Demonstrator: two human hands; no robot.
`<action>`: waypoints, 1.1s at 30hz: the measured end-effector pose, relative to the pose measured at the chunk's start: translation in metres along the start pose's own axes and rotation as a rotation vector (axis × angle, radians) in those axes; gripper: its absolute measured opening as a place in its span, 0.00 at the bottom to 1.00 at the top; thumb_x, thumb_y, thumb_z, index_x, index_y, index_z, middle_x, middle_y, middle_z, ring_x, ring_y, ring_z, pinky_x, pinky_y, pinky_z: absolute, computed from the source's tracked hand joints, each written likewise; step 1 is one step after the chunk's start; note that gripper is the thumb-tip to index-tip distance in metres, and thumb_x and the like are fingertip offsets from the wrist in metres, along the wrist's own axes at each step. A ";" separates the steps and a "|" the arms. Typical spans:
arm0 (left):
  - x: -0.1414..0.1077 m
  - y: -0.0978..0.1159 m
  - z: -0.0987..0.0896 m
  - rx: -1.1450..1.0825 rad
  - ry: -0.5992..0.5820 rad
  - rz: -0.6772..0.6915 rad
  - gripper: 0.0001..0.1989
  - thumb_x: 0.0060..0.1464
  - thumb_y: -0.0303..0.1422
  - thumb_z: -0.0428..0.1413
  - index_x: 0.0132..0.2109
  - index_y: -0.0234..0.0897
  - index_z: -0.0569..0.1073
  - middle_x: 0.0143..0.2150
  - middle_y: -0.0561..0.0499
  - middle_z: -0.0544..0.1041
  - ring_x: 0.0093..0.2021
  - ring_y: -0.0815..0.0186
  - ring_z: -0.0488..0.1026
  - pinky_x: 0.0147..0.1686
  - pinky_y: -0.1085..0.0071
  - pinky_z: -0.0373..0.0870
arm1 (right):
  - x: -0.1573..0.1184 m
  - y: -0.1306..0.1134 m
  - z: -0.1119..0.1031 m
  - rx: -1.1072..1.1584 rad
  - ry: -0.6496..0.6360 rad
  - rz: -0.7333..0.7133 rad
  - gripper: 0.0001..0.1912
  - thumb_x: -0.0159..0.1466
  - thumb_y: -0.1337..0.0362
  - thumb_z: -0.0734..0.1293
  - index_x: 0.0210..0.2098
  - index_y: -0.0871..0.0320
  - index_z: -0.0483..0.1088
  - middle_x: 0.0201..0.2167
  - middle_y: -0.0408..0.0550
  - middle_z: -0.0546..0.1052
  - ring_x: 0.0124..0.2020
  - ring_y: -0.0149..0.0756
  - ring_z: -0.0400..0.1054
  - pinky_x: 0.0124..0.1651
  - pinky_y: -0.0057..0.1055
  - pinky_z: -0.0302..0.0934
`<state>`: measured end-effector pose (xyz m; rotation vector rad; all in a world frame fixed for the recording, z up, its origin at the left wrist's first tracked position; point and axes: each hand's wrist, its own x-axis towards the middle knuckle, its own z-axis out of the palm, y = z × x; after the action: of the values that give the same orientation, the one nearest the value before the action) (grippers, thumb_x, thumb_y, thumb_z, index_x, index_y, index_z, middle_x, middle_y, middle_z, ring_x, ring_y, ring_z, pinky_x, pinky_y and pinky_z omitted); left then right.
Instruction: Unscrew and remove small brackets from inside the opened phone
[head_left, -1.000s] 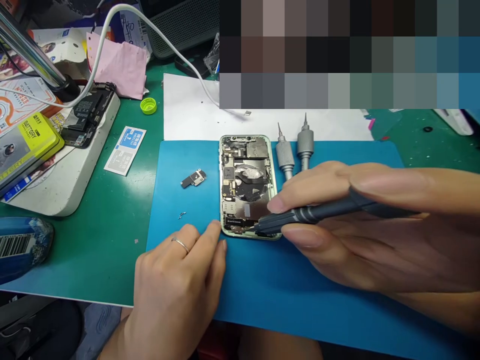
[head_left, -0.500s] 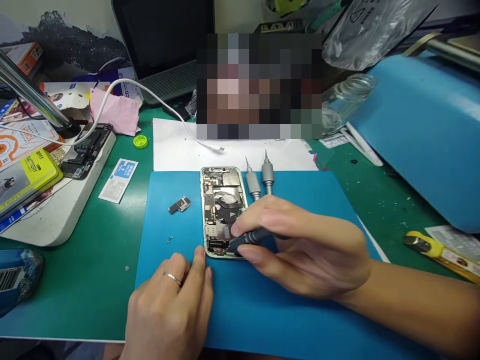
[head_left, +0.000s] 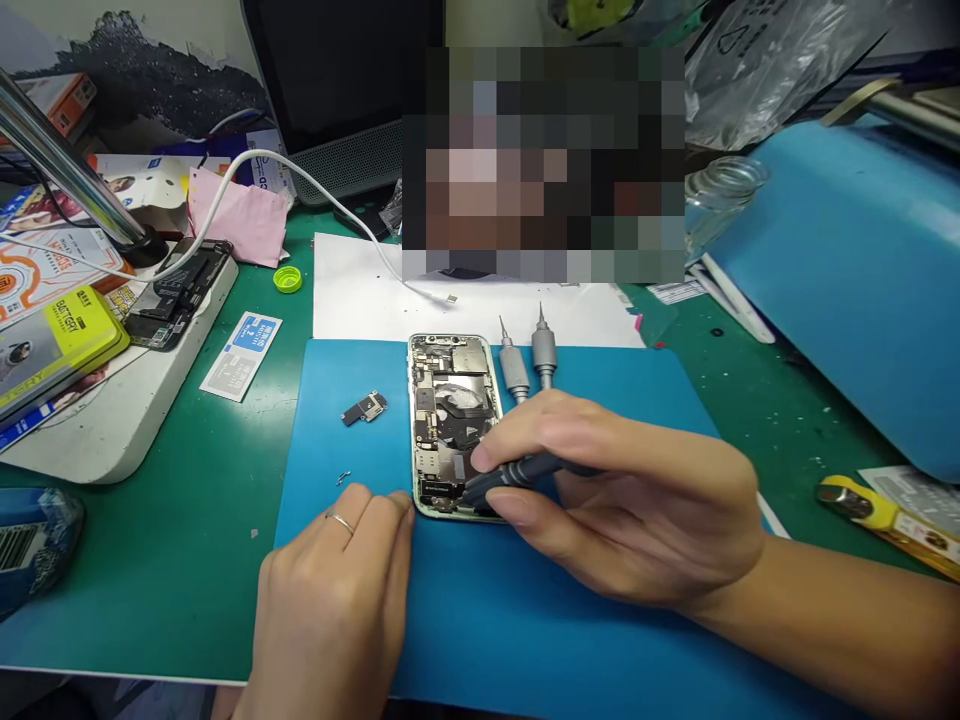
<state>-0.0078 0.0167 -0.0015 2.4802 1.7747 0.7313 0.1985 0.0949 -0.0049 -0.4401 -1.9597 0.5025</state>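
Observation:
An opened phone [head_left: 450, 400] with its inner parts showing lies on a blue mat [head_left: 480, 620]. My right hand [head_left: 615, 490] pinches a dark tool [head_left: 517, 472] between thumb and fingers, its end over the phone's lower edge. The tool's tip is too small to make out. My left hand [head_left: 337, 580], wearing a ring, rests on the mat with its fingertips at the phone's lower left corner; the fingers are pressed together. A small metal-and-black part [head_left: 365, 407] and tiny pieces [head_left: 343, 478] lie left of the phone.
Two grey screwdrivers [head_left: 514, 370] stand out beyond my right hand. White paper [head_left: 352, 300] with a cable end [head_left: 450, 299] lies behind the mat. A yellow cutter [head_left: 862, 500] is at right, a white box [head_left: 127, 420] with phone parts at left, a glass jar [head_left: 724, 195] at back right.
The view has shifted slightly, so most things appear further right. My left fingers have drawn closer together and bent more at the phone's corner. My right hand keeps its hold on the tool.

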 end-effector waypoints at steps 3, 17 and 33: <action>-0.001 0.000 0.000 0.002 0.000 -0.003 0.14 0.74 0.28 0.48 0.41 0.41 0.77 0.28 0.57 0.75 0.25 0.68 0.77 0.25 0.68 0.62 | 0.000 -0.001 0.000 0.006 -0.003 0.010 0.38 0.66 0.78 0.70 0.73 0.55 0.60 0.42 0.51 0.81 0.38 0.34 0.77 0.39 0.33 0.76; 0.003 0.000 -0.002 -0.020 -0.018 -0.103 0.14 0.71 0.29 0.49 0.37 0.44 0.76 0.26 0.60 0.74 0.21 0.71 0.72 0.21 0.70 0.61 | 0.001 0.001 0.000 0.005 -0.010 0.004 0.37 0.65 0.78 0.71 0.71 0.57 0.62 0.42 0.52 0.83 0.37 0.35 0.78 0.39 0.34 0.78; -0.003 0.000 0.001 -0.131 0.008 -0.193 0.10 0.71 0.29 0.50 0.44 0.45 0.75 0.22 0.61 0.64 0.18 0.70 0.63 0.22 0.72 0.57 | 0.002 0.001 -0.001 -0.007 -0.007 -0.005 0.35 0.65 0.78 0.71 0.69 0.57 0.64 0.41 0.53 0.83 0.37 0.34 0.78 0.39 0.32 0.77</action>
<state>-0.0083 0.0147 -0.0036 2.1904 1.8692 0.8142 0.1992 0.0966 -0.0035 -0.4383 -1.9693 0.4948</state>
